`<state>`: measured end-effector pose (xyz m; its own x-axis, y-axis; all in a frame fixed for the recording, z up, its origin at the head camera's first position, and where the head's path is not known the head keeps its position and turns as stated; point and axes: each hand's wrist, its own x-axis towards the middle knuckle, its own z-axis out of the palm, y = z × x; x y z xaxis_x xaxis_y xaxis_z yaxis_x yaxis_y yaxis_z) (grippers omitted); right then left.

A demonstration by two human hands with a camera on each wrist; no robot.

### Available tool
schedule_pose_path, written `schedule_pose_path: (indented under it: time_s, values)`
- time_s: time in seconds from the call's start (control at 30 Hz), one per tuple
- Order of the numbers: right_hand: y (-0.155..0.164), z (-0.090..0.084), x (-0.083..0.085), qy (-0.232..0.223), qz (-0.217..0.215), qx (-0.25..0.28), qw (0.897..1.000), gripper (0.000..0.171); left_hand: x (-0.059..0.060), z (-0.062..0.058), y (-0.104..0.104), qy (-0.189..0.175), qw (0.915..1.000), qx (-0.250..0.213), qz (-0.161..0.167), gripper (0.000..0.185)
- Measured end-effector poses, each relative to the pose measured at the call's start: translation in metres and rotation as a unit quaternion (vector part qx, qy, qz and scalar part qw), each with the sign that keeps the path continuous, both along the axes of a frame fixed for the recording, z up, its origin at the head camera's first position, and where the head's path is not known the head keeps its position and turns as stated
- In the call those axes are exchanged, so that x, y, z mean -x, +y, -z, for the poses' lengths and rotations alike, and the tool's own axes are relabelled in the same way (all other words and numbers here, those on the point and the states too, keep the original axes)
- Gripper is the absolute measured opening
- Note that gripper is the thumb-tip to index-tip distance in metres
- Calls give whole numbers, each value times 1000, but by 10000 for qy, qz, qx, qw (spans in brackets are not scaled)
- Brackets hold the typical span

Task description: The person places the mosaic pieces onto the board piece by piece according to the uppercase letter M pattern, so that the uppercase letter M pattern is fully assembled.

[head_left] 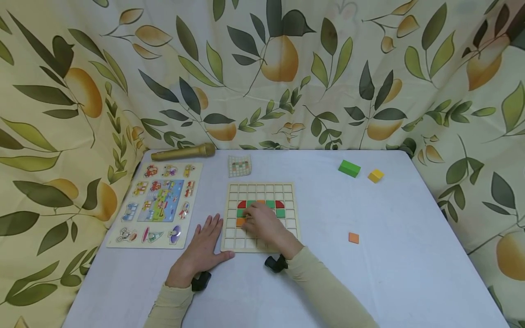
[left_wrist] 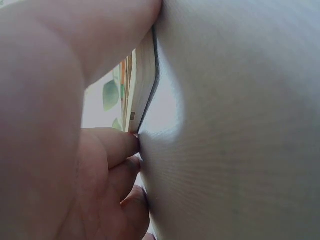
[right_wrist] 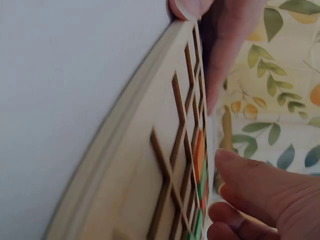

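A square wooden grid board (head_left: 261,241) lies mid-table, with red, green and orange tiles set in its upper cells. Over its left half my right hand (head_left: 266,223) bends its fingers down close to an orange tile (head_left: 240,222). The right wrist view shows the thumb and curled fingertips (right_wrist: 225,156) right by the board's face; I cannot tell whether they pinch a tile. My left hand (head_left: 205,248) lies flat on the table with fingers spread, its thumb and forefinger at the board's near-left corner and left edge. That edge (left_wrist: 142,80) also shows in the left wrist view.
A picture puzzle board (head_left: 119,214) lies to the left, a gold microphone-shaped object (head_left: 182,152) behind it. Beyond the grid board sits a small pattern card (head_left: 239,166). To the right are a green block (head_left: 349,168), a yellow block (head_left: 375,176) and an orange square tile (head_left: 353,238).
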<state>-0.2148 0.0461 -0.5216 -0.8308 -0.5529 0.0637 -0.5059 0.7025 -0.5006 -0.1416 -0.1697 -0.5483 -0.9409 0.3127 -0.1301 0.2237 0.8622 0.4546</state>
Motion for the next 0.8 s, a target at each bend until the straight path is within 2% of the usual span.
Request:
schedule_pose_path:
  time_s: [0.17,0.37,0.63,0.8]
  values:
    - [24,-7,-5,-201,97,264,9994,30,0,-1,1,-10,10000,25,-32,103]
    - [58,-16,-9,-172,383,374,9984,32,-1,-3,0,13,10000,7,-24,103]
    - [91,-16,-12,-202,619,508,9966,35,-1,-2,1,18,10000,-46,-38,103]
    - [113,-15,-17,-207,880,367,9952,36,-1,-1,2,31,10000,-59,-63,103]
